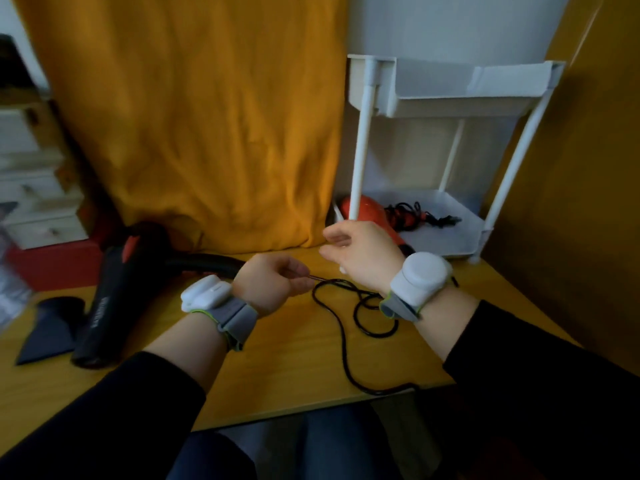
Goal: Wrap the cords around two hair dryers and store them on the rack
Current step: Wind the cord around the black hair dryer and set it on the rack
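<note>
- The orange hair dryer (pixel 370 209) lay on the lower shelf (pixel 450 237) of the white rack (pixel 443 102), with its bundled cord (pixel 408 213) beside it, so I judged that one half of the task was done.
- The black hair dryer (pixel 110 299) lay on the wooden worktop (pixel 294 362) at the left, near a loose black nozzle (pixel 48 327) and well apart from the rack.
- Its black cord (pixel 346 355) ran in loose loops over the worktop between the two hands and then over the front edge, where its end was not visible.
- The left hand (pixel 268 284) had its grip closed: the fingers pinched the black cord just above the worktop.
- The right hand (pixel 363 256) was raised in front of the rack with its fingers partly curled. I could not tell if its grip held the black cord or nothing.
- The step in hand seemed to be gathering the black cord, before winding it.
- In my judgement the next move called for pulling the loops straight without a knot, then bringing the cord to the black hair dryer's handle and winding it tightly. The upper tray of the rack looked free for it.
</note>
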The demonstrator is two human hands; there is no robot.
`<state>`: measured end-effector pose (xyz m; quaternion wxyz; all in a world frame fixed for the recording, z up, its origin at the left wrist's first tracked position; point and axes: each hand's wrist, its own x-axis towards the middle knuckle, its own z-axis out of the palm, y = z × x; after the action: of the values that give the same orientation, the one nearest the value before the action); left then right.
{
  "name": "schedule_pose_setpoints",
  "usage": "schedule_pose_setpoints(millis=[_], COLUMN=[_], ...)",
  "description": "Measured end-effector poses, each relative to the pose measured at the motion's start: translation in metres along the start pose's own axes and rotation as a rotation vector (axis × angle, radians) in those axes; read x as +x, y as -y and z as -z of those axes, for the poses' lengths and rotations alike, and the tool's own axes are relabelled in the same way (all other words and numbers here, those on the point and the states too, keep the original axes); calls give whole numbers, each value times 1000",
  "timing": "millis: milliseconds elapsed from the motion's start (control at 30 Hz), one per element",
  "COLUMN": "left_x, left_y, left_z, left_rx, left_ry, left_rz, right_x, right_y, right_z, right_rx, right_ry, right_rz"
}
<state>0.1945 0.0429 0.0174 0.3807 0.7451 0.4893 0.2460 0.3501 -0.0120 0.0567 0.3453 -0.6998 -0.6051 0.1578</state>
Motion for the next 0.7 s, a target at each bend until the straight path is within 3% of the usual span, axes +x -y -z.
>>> schedule_pose_setpoints(millis=[700], left_x=[-59], left_y=[102], left_z=[138], left_rx=[268], left_ry=[-429], left_rz=[15], right_x=[47], right_y=[79], right_z=[-163], right_rx=[-216], right_ry=[171], right_rz=[135])
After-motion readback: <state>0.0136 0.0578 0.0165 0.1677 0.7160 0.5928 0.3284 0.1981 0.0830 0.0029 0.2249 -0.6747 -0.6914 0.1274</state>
